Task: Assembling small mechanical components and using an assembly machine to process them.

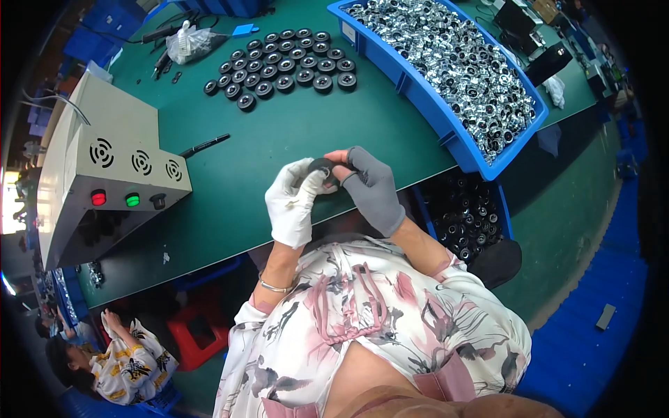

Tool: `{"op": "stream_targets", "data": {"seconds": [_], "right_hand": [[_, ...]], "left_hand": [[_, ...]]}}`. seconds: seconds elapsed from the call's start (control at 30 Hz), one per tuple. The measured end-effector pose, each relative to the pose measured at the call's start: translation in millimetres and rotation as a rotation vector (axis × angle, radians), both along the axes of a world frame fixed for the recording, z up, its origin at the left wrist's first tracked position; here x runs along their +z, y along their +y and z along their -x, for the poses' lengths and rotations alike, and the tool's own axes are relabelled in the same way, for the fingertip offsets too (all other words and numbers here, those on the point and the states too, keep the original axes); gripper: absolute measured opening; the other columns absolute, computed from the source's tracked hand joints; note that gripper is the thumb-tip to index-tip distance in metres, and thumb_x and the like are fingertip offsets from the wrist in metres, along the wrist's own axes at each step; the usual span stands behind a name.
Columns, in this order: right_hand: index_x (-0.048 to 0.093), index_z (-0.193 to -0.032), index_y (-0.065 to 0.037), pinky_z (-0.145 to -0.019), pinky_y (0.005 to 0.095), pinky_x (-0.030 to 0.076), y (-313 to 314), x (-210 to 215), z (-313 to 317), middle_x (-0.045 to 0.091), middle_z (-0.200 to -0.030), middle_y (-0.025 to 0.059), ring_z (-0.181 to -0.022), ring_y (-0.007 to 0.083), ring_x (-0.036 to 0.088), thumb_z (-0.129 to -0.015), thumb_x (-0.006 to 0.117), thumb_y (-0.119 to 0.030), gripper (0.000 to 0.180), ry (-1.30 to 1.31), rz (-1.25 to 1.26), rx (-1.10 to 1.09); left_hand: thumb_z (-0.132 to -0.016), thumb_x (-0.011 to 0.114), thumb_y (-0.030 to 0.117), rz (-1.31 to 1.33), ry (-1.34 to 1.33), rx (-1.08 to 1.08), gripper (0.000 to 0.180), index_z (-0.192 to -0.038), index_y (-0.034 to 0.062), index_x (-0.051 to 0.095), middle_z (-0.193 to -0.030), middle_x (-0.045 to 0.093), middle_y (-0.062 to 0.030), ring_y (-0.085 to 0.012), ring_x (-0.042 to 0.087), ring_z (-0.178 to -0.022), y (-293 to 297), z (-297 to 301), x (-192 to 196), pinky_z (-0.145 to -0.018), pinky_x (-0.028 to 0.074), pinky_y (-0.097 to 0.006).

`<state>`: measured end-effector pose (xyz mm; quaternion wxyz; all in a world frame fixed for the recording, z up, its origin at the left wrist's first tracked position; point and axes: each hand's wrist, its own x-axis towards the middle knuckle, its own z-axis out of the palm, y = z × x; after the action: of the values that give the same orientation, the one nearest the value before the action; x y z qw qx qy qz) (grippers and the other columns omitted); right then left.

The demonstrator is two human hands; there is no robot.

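Holding a small black wheel (320, 166) between them, the two hands meet above the near edge of a green table (293, 136). The left hand (290, 202), in a white glove, has its fingers curled in and closed on the wheel's left side. The right hand (374, 189), in a grey glove that leaves the fingertips bare, has thumb and forefinger nearly together on its right side; how its other fingers sit is hard to tell.

Farther off on the table, slightly left, similar wheels (286, 65) lie flat in close rows. Beyond them on the left are a clear plastic bag (189, 43) and a small blue tag (244, 30). To the right stands a long blue bin (418, 99) heaped with shiny metal parts (453, 63). Below the table edge, near right, another bin (506, 209) holds dark round parts (468, 226). On the left is a beige metal box (115, 129) with a red button (98, 198), a green button (132, 200) and a black knob (159, 201); a black rod (207, 145) lies beside it. Near left, another person (132, 366) sits close to a red stool (182, 338).
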<state>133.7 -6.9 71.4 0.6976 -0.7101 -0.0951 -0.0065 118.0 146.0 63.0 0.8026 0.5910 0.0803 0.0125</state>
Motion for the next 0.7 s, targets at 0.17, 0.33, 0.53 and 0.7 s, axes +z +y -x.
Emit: {"op": "stream_targets", "data": {"seconds": [0.17,0.33,0.53,0.7], "right_hand": [[0.066,-0.114,0.004,-0.083,0.0234,0.050,-7.2,5.1,-1.6,0.069,-0.102,0.0034,-0.091,0.0073,0.061,-0.097,0.056,-0.006,0.022,0.157,-0.143,0.097],[0.065,-0.114,0.004,-0.083,0.0238,0.050,-5.5,2.6,-0.4,0.069,-0.101,0.0032,-0.092,0.0076,0.061,-0.098,0.055,-0.007,0.022,0.139,-0.079,0.085],[0.066,-0.116,0.004,-0.087,0.0245,0.048,-8.8,2.7,-0.7,0.067,-0.106,0.0041,-0.097,0.0085,0.060,-0.095,0.058,-0.004,0.024,0.100,-0.176,0.138],[0.067,-0.118,0.004,-0.087,0.0242,0.047,-17.1,5.4,0.0,0.065,-0.103,0.0035,-0.096,0.0084,0.059,-0.091,0.061,-0.002,0.028,0.129,-0.150,0.140]], "left_hand": [[-0.096,0.067,0.016,0.149,0.007,-0.080,0.032,-0.117,-0.0082,0.062,-0.103,0.068,-0.0119,-0.0181,0.068,-0.087,2.3,2.8,3.6,-0.076,0.059,-0.032],[-0.096,0.068,0.019,0.292,0.016,-0.148,0.031,-0.115,-0.0050,0.063,-0.101,0.068,-0.0079,-0.0144,0.062,-0.083,3.5,2.9,-3.8,-0.076,0.051,-0.029],[-0.097,0.066,0.017,0.457,0.038,-0.128,0.027,-0.115,-0.0028,0.064,-0.102,0.067,-0.0065,-0.0138,0.060,-0.085,-4.4,4.5,-3.8,-0.077,0.050,-0.030],[-0.098,0.065,0.015,0.475,0.055,-0.102,0.025,-0.116,-0.0024,0.062,-0.103,0.066,-0.0074,-0.0138,0.062,-0.090,-14.2,8.5,6.8,-0.081,0.053,-0.029]]}}
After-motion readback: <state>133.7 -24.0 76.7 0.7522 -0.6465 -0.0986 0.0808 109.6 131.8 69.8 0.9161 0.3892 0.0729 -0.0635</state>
